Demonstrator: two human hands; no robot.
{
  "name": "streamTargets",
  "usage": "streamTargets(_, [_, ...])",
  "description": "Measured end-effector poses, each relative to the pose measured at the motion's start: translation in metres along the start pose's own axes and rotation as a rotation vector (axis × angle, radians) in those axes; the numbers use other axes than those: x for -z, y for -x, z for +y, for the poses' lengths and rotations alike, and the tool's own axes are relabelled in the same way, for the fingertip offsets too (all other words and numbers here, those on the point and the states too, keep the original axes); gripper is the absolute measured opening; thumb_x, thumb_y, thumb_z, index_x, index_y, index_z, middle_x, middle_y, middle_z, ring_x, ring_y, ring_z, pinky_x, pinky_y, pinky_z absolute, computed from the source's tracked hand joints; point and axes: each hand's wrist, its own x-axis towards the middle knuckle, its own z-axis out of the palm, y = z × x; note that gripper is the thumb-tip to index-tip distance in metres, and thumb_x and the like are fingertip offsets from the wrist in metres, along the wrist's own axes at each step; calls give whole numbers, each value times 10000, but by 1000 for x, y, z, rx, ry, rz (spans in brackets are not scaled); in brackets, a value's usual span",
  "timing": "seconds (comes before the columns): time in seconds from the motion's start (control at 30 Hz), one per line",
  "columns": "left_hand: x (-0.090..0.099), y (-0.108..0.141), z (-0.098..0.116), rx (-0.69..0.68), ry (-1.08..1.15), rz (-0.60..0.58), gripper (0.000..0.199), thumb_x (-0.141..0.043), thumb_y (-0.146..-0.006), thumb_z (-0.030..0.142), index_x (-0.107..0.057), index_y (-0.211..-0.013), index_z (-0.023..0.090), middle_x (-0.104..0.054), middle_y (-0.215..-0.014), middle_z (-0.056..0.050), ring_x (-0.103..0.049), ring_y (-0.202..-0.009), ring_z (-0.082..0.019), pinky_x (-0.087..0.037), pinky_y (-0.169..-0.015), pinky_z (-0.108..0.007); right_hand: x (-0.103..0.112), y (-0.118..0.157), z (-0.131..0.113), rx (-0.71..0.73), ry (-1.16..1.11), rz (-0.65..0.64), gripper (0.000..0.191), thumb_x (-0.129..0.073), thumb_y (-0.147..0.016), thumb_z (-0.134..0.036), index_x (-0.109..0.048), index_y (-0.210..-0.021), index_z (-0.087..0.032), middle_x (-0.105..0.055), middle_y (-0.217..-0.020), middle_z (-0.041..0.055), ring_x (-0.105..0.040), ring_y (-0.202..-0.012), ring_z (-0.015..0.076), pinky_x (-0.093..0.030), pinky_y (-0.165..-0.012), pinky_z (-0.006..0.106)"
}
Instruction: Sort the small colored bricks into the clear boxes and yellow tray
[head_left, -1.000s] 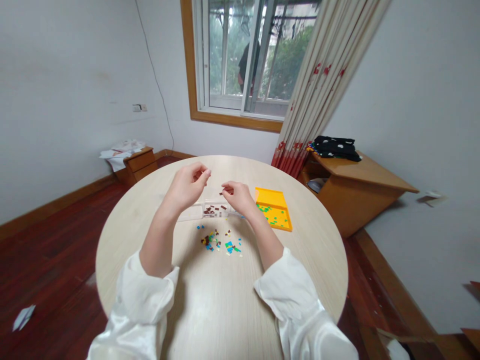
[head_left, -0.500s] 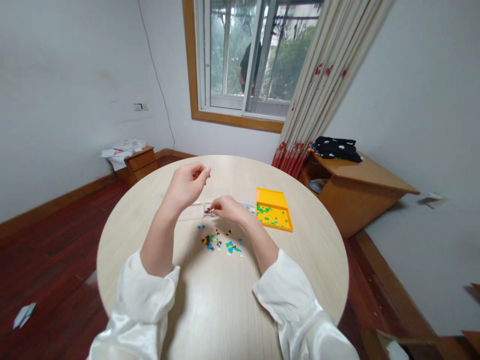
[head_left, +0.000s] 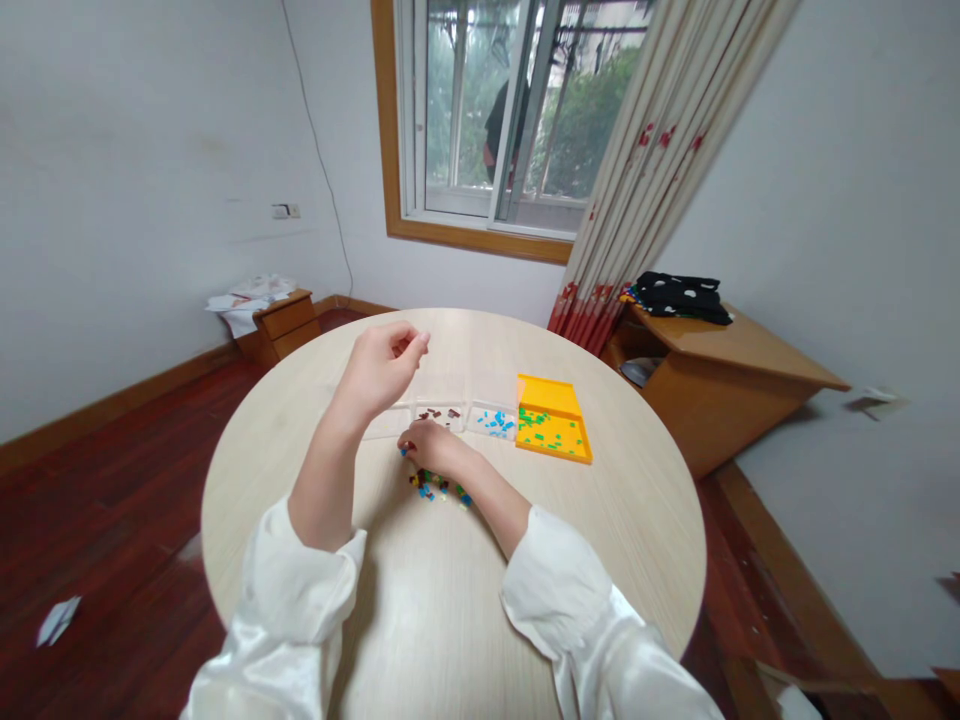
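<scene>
My left hand (head_left: 386, 365) hovers over the far left of the round table with its fingers curled together; what they hold, if anything, is too small to see. Low over the table, my right hand (head_left: 433, 446) has its fingertips together at a small blue piece (head_left: 405, 452). Beside and partly behind that hand lies a mixed pile of tiny pieces (head_left: 427, 485). Clear trays stand beyond it, one with brown pieces (head_left: 450, 413), another with blue pieces (head_left: 495, 422). Green pieces (head_left: 551, 436) lie in an open yellow case (head_left: 546, 387) on the right.
The pale round table (head_left: 450, 620) fills the middle. A wooden desk (head_left: 757, 345) with dark folded cloth (head_left: 684, 297) stands at the right, a small cabinet (head_left: 286, 325) with papers at the left. A person (head_left: 504, 130) shows through the window.
My right hand has moved from the clear tray with brown pieces towards me, down to the blue piece by the pile. My left hand stays nearly in place. The view has shifted slightly.
</scene>
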Motion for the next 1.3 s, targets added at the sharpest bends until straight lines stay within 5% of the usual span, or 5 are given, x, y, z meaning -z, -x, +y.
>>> streamTargets(0.47, [-2, 0, -2, -12, -13, -5, 277, -472, -775, 331, -545, -584, 144, -548, -510, 0, -484, -495, -113, -347, -496, -222, -1, -3, 13, -22, -98, 50, 243, -500, -769, -22, -698, -903, -66, -696, -928, 146, -613, -828, 166, -417, -719, 228])
streamTargets(0.73, [-3, -1, -6, -113, -17, -51, 179, -551, -741, 266, -680, -747, 141, -665, -717, -41, -560, -641, -136, -435, -608, -246, 60, 20, 42, -33, -855, 579, 118, -624, -731, -199, -698, -813, -157, -692, -810, 34, -595, -748, 125, -456, -763, 274])
streamTargets(0.83, [-4, -1, -4, -177, -15, -67, 202, -563, -740, 242, -707, -850, 154, -657, -783, -51, -562, -658, -127, -453, -628, -249, 72, 27, 41, -12, -1211, 651, 215, -729, -635, -313, -700, -804, -183, -674, -742, -2, -573, -697, 103, -457, -717, 260])
streamTargets(1.0, [-4, 0, -1, -275, -32, -112, 185, -561, -752, 212, -713, -845, 162, -631, -779, -44, -553, -648, -113, -462, -626, -244, 79, 31, 33, 3, -1541, 554, 314, -827, -494, -354, -704, -734, -193, -658, -699, -24, -555, -658, 76, -442, -683, 228])
streamTargets(1.3, [-4, 1, -2, -311, -28, -134, 168, -573, -756, 205, -714, -834, 158, -649, -770, -49, -564, -659, -119, -471, -625, -244, 82, 34, 29, 21, -1657, 443, 320, -836, -505, -320, -720, -772, -187, -664, -731, -12, -538, -668, 68, -451, -689, 212])
